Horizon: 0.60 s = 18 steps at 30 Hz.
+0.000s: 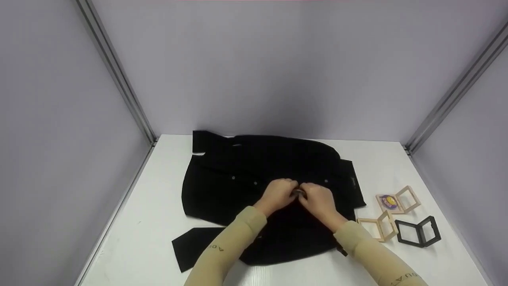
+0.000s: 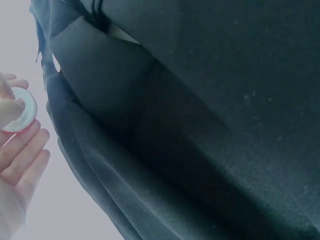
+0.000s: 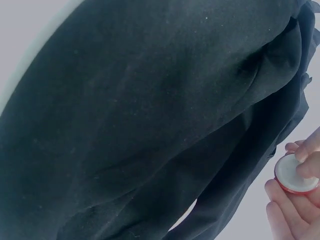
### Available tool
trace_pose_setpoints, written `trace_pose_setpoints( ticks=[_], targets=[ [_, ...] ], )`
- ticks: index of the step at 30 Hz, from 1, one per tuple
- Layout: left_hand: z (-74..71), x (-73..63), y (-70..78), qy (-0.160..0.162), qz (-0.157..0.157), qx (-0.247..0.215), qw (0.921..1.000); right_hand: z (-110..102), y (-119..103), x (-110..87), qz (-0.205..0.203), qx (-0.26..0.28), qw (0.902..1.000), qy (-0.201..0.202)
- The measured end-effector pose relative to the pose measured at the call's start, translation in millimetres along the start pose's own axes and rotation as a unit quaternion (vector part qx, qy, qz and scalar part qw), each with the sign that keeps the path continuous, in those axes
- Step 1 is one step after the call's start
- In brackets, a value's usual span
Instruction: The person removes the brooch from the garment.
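Disc (image 2: 29, 107), pale and round (so no long axis), is over the black cloth (image 1: 270, 159), between my left hand (image 1: 278, 193) and right hand (image 1: 320, 198), neither nearer, fingers of both pinching it.

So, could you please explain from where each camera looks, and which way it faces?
Head: worn on the head, facing forward and down at the black cloth; left hand, right hand and both sleeves show.
Left wrist: on the left wrist, facing dark cloth up close; fingers on a red-rimmed white disc show at the left edge.
Right wrist: on the right wrist, also facing dark cloth; fingers and disc show at the right edge.
Shared: both wrist views show the disc.
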State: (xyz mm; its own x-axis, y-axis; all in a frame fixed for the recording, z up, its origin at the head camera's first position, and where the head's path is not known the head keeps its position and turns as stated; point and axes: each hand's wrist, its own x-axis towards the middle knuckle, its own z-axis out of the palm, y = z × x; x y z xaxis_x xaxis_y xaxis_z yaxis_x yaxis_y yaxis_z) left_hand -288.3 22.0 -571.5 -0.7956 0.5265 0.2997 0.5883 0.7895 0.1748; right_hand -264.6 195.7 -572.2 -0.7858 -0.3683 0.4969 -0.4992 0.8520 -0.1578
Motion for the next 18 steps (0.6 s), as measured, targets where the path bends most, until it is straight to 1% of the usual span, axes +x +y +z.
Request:
trace_pose_setpoints(
  ticks=[5,10,16,18],
  targets=[
    [1.3,0.7,1.4,0.003,-0.002,0.007,1.0000,-0.4,0.7,0.1,-0.007,-0.004,0.9999,0.012],
    [2.0,-0.2,3.0,0.002,0.001,0.022,0.9998,-0.3,-1.2,-1.3,-0.008,-0.005,0.9999,0.014],
    [1.2,-1.3,3.9,0.027,0.006,0.020,0.9994,-0.1,-4.1,-2.1,-0.023,-0.010,0.9993,0.028],
    [0.7,-1.7,4.1,0.031,0.005,0.019,0.9993,-0.2,-5.2,-2.6,-0.028,-0.010,0.9991,0.031]
  ],
)
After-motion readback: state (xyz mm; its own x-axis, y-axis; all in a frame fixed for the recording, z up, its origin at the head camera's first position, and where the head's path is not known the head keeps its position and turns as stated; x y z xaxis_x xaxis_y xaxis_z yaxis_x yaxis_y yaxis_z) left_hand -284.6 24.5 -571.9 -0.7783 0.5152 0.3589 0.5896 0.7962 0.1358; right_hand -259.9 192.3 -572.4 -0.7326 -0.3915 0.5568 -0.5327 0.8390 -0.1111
